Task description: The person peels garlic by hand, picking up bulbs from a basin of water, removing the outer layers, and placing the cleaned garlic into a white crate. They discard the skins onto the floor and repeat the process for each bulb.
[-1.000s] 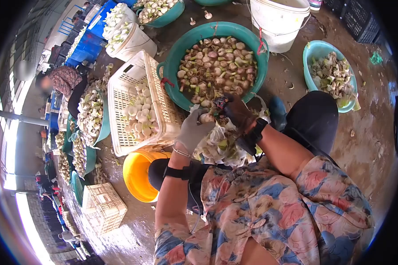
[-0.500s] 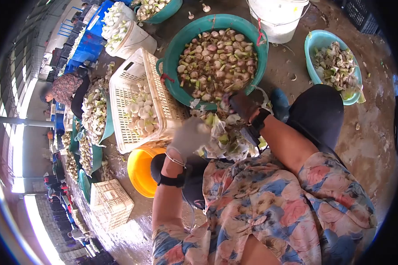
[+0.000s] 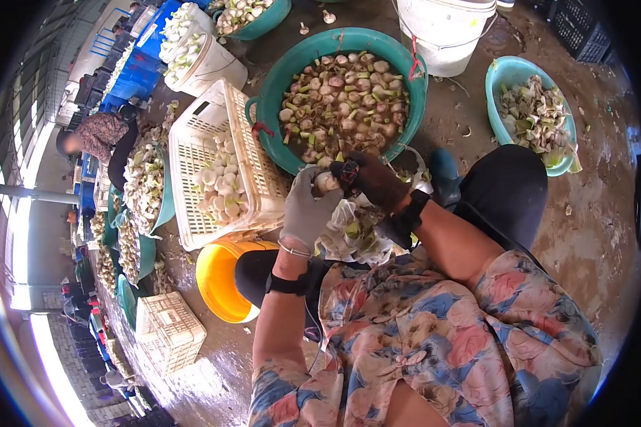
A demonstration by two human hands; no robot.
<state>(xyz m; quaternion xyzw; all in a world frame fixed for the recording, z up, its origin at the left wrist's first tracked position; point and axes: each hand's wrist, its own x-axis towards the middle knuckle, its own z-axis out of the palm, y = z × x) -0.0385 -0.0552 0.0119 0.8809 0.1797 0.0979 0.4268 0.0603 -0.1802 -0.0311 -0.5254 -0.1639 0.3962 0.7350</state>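
Observation:
Near the rim of a big green tub (image 3: pixel 271 75) of wet garlic bulbs, my two hands meet. My left hand (image 3: pixel 310 213), in a pale glove, has its fingers wrapped round a whitish garlic bulb (image 3: pixel 327 183). My right hand (image 3: pixel 377 181), in a dark glove, is closed against the same bulb from the right; whether it also holds a tool is too small to tell. Below the hands lies a heap of garlic peelings (image 3: pixel 360 231). Left of them a white plastic crate (image 3: pixel 263 171) holds pale bulbs.
A yellow bucket (image 3: pixel 221 281) stands by my left knee. White buckets (image 3: pixel 452 35) (image 3: pixel 217 67) stand beyond the tub. At the right is a light-green basin (image 3: pixel 502 117) of peelings. Another person (image 3: pixel 103 139) bends over garlic heaps at the left, near an empty crate (image 3: pixel 169 331).
My hands have come together at the tub's near edge. My right hand has turned in toward my left, and a bulb now shows between them.

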